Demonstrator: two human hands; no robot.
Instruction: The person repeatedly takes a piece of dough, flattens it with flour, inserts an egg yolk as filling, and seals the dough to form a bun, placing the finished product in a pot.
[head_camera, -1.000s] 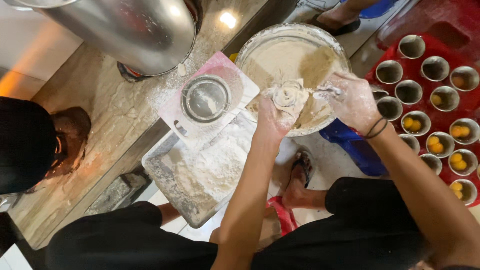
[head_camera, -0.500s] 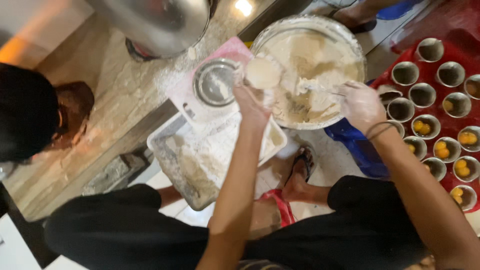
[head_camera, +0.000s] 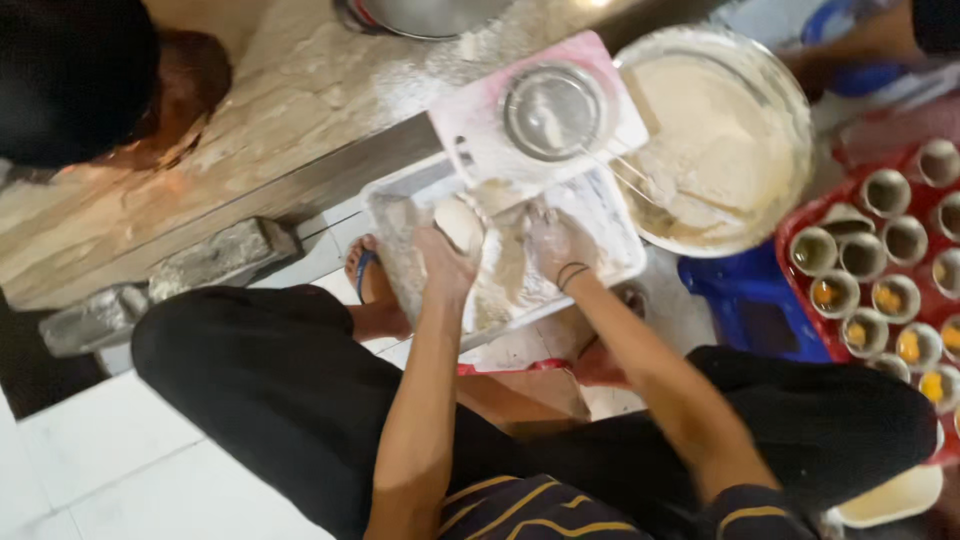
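Observation:
My left hand (head_camera: 447, 258) holds a pale lump of dough (head_camera: 459, 222) over the floured white tray (head_camera: 400, 200). My right hand (head_camera: 556, 243), coated in flour and with a dark band on the wrist, rests its fingers in the flour of the same tray, just right of the dough. Behind the tray sits a large round bowl (head_camera: 790, 100) full of pale dough. A small metal sieve (head_camera: 552, 110) lies on a pink board (head_camera: 470, 140) next to that bowl.
A red tray (head_camera: 800, 225) of small round cups, some with yellow filling, stands at the right. A blue object (head_camera: 745, 305) lies below it. Another person's dark-haired head (head_camera: 70, 80) is at the upper left by a stone ledge (head_camera: 250, 130). My foot in a sandal (head_camera: 365, 275) is left of the tray.
Both hands have left the dough bowl and come down to the floured tray. The left hand carried a lump of dough from the bowl to the tray.

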